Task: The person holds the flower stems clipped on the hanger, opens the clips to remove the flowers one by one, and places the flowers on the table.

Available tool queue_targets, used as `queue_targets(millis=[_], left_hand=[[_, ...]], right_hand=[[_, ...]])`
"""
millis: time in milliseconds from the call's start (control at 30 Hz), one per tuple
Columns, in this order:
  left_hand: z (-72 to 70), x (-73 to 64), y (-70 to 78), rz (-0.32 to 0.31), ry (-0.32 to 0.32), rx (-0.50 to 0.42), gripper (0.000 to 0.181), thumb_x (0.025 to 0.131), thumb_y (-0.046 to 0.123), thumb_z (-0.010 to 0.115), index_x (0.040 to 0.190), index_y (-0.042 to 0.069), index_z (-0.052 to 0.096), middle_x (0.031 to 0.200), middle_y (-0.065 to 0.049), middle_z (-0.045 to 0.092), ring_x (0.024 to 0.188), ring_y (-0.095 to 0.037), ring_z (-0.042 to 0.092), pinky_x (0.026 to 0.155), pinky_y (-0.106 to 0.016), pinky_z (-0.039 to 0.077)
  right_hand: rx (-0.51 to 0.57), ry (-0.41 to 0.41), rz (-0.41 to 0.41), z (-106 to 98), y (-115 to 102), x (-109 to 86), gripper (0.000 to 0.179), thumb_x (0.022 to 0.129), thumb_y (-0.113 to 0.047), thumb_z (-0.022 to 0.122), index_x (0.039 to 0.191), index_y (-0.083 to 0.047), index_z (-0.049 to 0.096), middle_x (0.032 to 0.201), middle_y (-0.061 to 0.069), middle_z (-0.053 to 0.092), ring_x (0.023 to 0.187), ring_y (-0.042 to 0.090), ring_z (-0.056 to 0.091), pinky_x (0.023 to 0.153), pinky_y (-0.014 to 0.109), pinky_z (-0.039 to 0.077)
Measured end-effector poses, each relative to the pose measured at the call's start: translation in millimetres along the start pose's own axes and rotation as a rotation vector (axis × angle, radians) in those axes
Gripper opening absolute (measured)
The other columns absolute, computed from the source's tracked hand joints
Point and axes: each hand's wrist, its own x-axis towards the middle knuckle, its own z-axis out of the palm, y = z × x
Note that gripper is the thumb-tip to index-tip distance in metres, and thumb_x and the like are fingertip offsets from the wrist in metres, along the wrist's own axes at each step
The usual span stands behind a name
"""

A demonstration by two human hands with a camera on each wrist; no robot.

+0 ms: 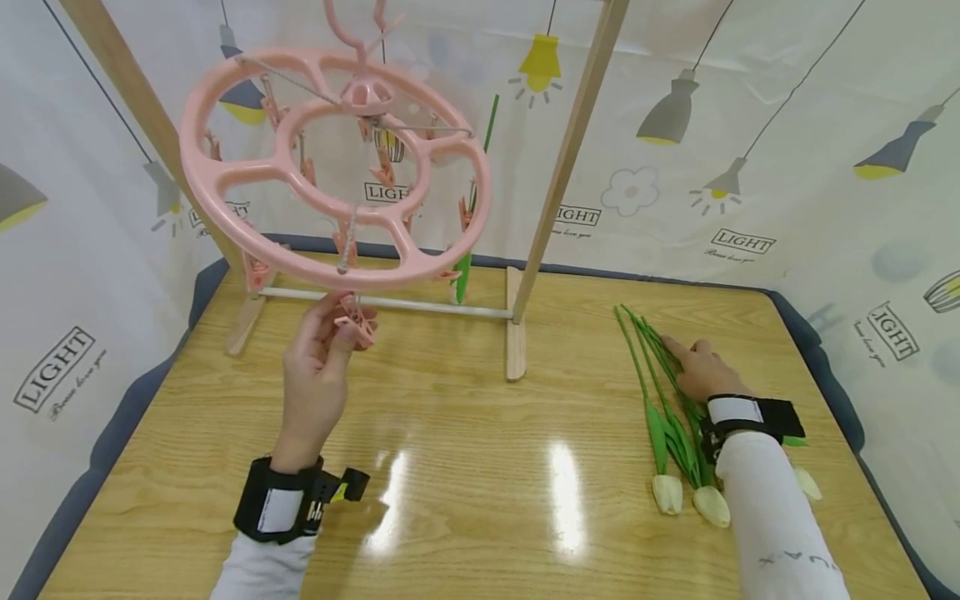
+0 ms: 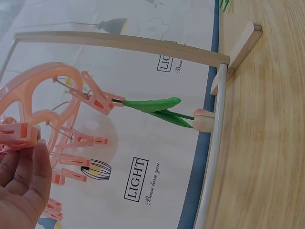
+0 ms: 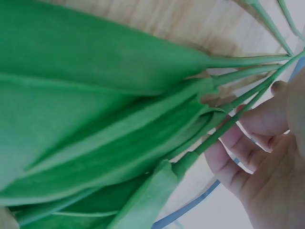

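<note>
A pink round clip hanger point(image 1: 197, 162) hangs from a wooden stand, with several clothespins dangling from it. At its near rim my left hand point(image 1: 317, 387) pinches one pink clothespin point(image 1: 357, 323) between thumb and fingers; in the left wrist view that clothespin point(image 2: 19, 133) sits at the fingertips. An artificial tulip point(image 2: 204, 120) hangs head down from another clothespin point(image 2: 100, 100). On the table at right lie several white tulips point(image 1: 667, 494) with green stems. My right hand point(image 1: 705, 372) is at these stems, its fingers loosely bent beside them in the right wrist view point(image 3: 267, 138).
The stand has wooden posts point(image 1: 573, 158), a white lower bar point(image 1: 420, 307) and flat feet point(image 1: 516, 354) on the wood-grain table point(image 1: 480, 467). Behind it hangs a pale cloth printed with lamps point(image 1: 667, 108). Dark blue edging point(image 1: 813, 350) borders the table.
</note>
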Motion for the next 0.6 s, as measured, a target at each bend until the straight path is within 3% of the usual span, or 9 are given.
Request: queue_targets(millis=[200, 333, 467, 600], left_hand=[[-0.5, 0.7, 3.0, -0.001, -0.004, -0.023, 0.036, 0.1, 0.002, 0.048, 0.135, -0.004, 0.048, 0.103, 0.008, 0.066, 0.085, -0.007, 0.063, 0.073, -0.011, 0.054], [-0.4, 1.1, 5.9, 0.004, -0.001, -0.073, 0.036, 0.099, 0.001, 0.05, 0.134, -0.004, 0.049, 0.104, 0.008, 0.068, 0.087, -0.005, 0.063, 0.074, -0.011, 0.054], [0.7, 1.6, 10.0, 0.025, 0.0, -0.115, 0.037, 0.097, 0.0, 0.051, 0.133, -0.006, 0.049, 0.105, 0.008, 0.069, 0.087, -0.006, 0.064, 0.073, -0.012, 0.055], [2.1, 2.6, 15.4, 0.074, 0.0, -0.167, 0.036, 0.097, -0.001, 0.051, 0.131, -0.014, 0.048, 0.105, 0.004, 0.069, 0.085, -0.009, 0.064, 0.073, -0.013, 0.055]], right_hand=[[0.003, -0.035, -0.011, -5.1, 1.8, 3.3, 0.058, 0.097, -0.002, 0.038, 0.151, 0.005, 0.019, 0.129, 0.049, 0.031, 0.093, 0.05, 0.053, 0.063, 0.048, 0.042], [-0.005, -0.027, -0.017, -10.1, -8.3, 1.3, 0.056, 0.096, 0.0, 0.037, 0.149, 0.007, 0.021, 0.134, 0.05, 0.029, 0.111, 0.06, 0.044, 0.076, 0.062, 0.046], [-0.017, 0.032, -0.025, -13.4, -21.2, 0.2, 0.058, 0.093, 0.002, 0.037, 0.149, 0.007, 0.023, 0.136, 0.049, 0.029, 0.122, 0.064, 0.031, 0.09, 0.073, 0.039], [0.005, 0.116, -0.086, -17.6, -35.9, 3.9, 0.058, 0.091, 0.004, 0.041, 0.147, 0.007, 0.029, 0.132, 0.045, 0.035, 0.115, 0.058, 0.041, 0.079, 0.064, 0.046]])
